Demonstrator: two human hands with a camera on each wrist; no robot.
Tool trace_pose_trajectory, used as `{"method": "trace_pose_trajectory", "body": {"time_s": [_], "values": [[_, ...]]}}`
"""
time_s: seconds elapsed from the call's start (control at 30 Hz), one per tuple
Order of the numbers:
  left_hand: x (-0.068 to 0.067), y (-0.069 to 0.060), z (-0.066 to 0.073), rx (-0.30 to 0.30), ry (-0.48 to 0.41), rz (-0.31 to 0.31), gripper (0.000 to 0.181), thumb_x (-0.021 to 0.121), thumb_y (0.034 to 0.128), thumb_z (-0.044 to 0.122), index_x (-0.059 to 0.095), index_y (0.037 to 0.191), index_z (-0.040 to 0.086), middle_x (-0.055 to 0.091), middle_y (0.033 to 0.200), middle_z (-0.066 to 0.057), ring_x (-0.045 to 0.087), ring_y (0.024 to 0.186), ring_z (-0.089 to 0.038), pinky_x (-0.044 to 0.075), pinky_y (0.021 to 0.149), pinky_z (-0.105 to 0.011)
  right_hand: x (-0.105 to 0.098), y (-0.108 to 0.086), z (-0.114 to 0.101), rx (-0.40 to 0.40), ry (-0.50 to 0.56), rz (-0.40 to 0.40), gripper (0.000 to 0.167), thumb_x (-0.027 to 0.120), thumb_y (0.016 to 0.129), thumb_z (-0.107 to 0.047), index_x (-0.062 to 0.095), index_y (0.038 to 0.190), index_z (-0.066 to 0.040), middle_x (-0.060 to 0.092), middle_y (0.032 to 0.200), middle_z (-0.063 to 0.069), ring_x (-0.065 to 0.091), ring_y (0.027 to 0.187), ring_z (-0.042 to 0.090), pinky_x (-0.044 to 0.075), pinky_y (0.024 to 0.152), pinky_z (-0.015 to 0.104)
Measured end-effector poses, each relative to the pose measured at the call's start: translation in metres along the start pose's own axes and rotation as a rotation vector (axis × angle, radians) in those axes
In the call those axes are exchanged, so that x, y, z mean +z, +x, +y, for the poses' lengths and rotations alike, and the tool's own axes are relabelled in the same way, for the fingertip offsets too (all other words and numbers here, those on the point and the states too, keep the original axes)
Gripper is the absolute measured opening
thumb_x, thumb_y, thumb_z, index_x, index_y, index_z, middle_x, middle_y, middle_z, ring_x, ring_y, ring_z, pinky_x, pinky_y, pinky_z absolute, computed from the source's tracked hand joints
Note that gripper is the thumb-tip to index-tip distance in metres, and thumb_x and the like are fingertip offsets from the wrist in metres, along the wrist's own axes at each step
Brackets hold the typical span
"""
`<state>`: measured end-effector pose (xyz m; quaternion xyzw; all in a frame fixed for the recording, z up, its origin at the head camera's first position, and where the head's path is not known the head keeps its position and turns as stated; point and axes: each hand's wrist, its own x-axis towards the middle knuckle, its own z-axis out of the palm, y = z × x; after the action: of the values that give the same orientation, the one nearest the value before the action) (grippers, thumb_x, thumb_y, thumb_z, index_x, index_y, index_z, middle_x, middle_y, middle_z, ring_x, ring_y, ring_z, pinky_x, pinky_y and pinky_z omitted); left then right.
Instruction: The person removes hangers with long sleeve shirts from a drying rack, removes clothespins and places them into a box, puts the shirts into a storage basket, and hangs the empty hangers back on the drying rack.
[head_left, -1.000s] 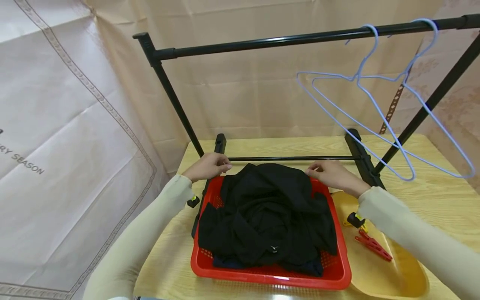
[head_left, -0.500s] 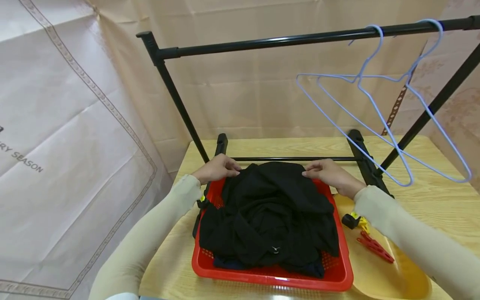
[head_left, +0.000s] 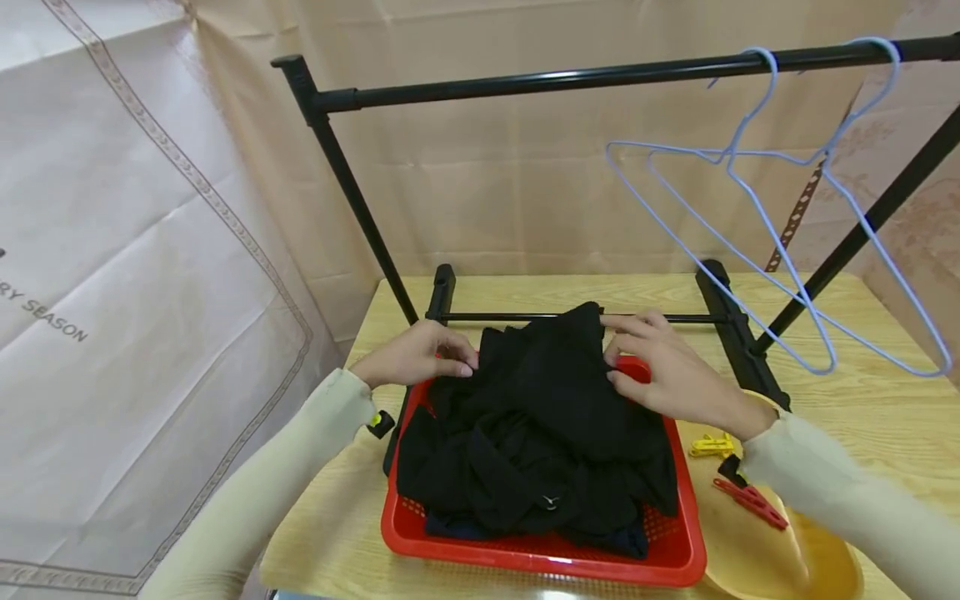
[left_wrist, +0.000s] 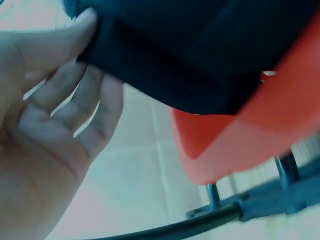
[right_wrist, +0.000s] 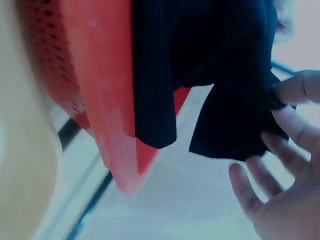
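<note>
A crumpled black garment [head_left: 555, 392] with a small white logo lies heaped in a red basket [head_left: 540, 567], its far part raised above the rim. Between thumb and fingers, my left hand [head_left: 423, 354] pinches the garment's far left edge; the left wrist view shows the cloth [left_wrist: 165, 65] sloping down from the thumb. At the far right edge, my right hand [head_left: 663, 367] grips the same garment with thumb and forefinger, the other fingers spread beside the hanging cloth [right_wrist: 230, 120]. Dark blue cloth [head_left: 457, 527] peeks out below the black one. Folds hide the garment's exact kind.
Behind the basket stands a black clothes rack [head_left: 555, 79], two blue hangers [head_left: 738, 154] on the right of its bar. A yellow tray [head_left: 750, 558] beside the basket holds a red clothes peg [head_left: 753, 502] and yellow pegs [head_left: 711, 446]. Everything stands on a wooden table [head_left: 337, 533].
Both hands have come from the basket's far corners onto the garment and taken hold of its far edges. The garment's far part has been lifted and bunched upward.
</note>
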<state>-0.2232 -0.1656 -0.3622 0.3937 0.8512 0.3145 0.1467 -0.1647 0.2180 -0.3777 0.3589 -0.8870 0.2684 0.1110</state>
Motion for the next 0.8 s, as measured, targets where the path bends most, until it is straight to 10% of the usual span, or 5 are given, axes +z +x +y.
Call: {"method": "trace_pose_trajectory", "body": {"time_s": [0.23, 0.6, 0.8], "values": [[0.031, -0.008, 0.012, 0.177, 0.245, -0.214, 0.012, 0.073, 0.0961, 0.006, 0.077, 0.096, 0.017, 0.071, 0.093, 0.010, 0.063, 0.081, -0.001, 0.053, 0.079, -0.021, 0.017, -0.016, -0.011, -0.330, -0.191, -0.200, 0.031, 0.073, 0.076, -0.003, 0.050, 0.079, -0.023, 0.050, 0.083, -0.012, 0.045, 0.092, 0.017, 0.043, 0.078, 0.035], [0.062, 0.005, 0.017, 0.138, 0.456, -0.377, 0.010, 0.071, 0.0971, 0.009, 0.077, 0.092, 0.015, 0.066, 0.080, 0.009, 0.057, 0.071, -0.005, 0.051, 0.076, -0.018, 0.026, -0.022, -0.007, -0.278, -0.307, -0.429, 0.023, 0.074, 0.085, -0.004, 0.061, 0.092, -0.021, 0.061, 0.077, -0.015, 0.039, 0.080, 0.017, 0.030, 0.066, 0.032], [0.047, 0.005, 0.027, 0.061, 0.564, -0.436, 0.011, 0.072, 0.0982, 0.014, 0.074, 0.088, 0.016, 0.061, 0.074, 0.008, 0.054, 0.067, -0.007, 0.051, 0.069, -0.022, 0.024, -0.019, -0.009, -0.238, -0.300, -0.451, 0.021, 0.074, 0.089, -0.005, 0.060, 0.095, -0.020, 0.067, 0.082, -0.013, 0.042, 0.081, 0.018, 0.032, 0.068, 0.032]]}}
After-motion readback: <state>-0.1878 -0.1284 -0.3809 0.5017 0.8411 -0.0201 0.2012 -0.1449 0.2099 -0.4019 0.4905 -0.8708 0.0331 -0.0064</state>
